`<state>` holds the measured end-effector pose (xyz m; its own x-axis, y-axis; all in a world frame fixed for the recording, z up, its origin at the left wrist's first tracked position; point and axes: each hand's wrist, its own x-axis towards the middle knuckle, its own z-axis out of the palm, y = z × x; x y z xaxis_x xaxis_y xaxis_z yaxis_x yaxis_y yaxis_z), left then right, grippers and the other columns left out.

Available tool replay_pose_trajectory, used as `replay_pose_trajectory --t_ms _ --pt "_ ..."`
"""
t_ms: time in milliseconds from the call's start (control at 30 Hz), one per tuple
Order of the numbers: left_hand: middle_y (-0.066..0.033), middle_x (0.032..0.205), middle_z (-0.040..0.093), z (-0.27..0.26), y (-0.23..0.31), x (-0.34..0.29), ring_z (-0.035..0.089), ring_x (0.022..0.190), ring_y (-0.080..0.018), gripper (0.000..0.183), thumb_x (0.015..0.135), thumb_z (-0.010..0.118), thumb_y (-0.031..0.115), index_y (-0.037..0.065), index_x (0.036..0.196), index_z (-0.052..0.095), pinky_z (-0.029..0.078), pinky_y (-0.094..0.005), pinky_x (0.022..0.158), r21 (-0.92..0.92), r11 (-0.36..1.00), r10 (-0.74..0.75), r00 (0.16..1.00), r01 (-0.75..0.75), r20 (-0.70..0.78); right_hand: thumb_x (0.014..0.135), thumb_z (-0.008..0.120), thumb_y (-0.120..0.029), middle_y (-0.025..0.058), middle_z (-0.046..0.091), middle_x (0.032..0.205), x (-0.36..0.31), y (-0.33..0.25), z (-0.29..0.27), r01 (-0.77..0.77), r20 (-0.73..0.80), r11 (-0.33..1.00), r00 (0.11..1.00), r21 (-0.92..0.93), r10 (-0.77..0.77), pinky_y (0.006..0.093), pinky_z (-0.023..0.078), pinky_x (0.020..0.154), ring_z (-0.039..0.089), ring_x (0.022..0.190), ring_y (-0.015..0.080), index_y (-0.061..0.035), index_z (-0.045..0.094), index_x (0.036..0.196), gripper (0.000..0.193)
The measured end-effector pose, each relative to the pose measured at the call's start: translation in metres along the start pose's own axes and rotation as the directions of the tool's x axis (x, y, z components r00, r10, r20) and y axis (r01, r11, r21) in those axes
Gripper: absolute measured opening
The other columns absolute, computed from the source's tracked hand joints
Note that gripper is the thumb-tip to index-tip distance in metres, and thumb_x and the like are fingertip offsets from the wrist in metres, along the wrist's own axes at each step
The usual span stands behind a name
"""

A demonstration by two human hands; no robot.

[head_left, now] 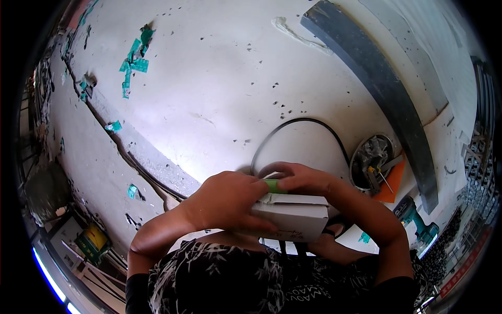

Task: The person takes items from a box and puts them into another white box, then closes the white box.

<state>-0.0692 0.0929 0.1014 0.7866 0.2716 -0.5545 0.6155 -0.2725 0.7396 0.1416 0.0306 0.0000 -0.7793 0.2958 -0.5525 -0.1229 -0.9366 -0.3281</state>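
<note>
A small white cardboard box [293, 220] is held close in front of my body, its printed side toward me. My left hand [227, 201] grips the box's left end, thumb and fingers around it. At the box's far top edge my right hand [303, 179] curls its fingers on a bright green piece [273, 186]. The green piece shows between both hands; its kind cannot be made out. The right fingertips are partly hidden behind the box.
Beyond the hands a black cable [337, 133] loops over the pale surface. To the right stand a round container [361, 172] with tools, an orange sheet [393, 180], a teal power drill [422, 227] and a long dark bar [387, 89]. Green tape scraps [137, 64] lie far left.
</note>
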Motion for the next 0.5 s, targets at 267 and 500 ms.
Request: replay_pose_trajectory --t_ms 267,500 --pt "-0.0147 0.084 0.065 0.011 0.000 0.000 0.066 0.081 -0.0306 0.063 0.076 0.066 0.062 0.002 0.091 0.063 0.054 -0.0403 0.072 0.154 0.988 -0.031 0.999 0.028 0.013 0.066 0.073 -0.010 0.0090 0.060 0.089 -0.001 -0.026 -0.025 -0.175 -0.174 0.845 0.980 -0.505 0.099 0.0302 0.052 0.073 0.059 0.082 0.0171 -0.0028 0.060 0.119 0.056" --pt "-0.0143 0.082 0.065 0.024 -0.006 0.006 0.067 0.080 -0.0301 0.060 0.075 0.069 0.059 0.001 0.088 0.063 0.054 -0.0404 0.071 0.184 0.982 -0.065 0.994 0.047 0.091 0.068 0.065 -0.006 0.0070 0.055 0.078 -0.007 -0.062 -0.011 -0.224 -0.305 0.887 0.947 -0.403 0.101 0.0255 0.045 0.060 0.054 0.063 0.0132 -0.0014 0.058 0.105 0.038"
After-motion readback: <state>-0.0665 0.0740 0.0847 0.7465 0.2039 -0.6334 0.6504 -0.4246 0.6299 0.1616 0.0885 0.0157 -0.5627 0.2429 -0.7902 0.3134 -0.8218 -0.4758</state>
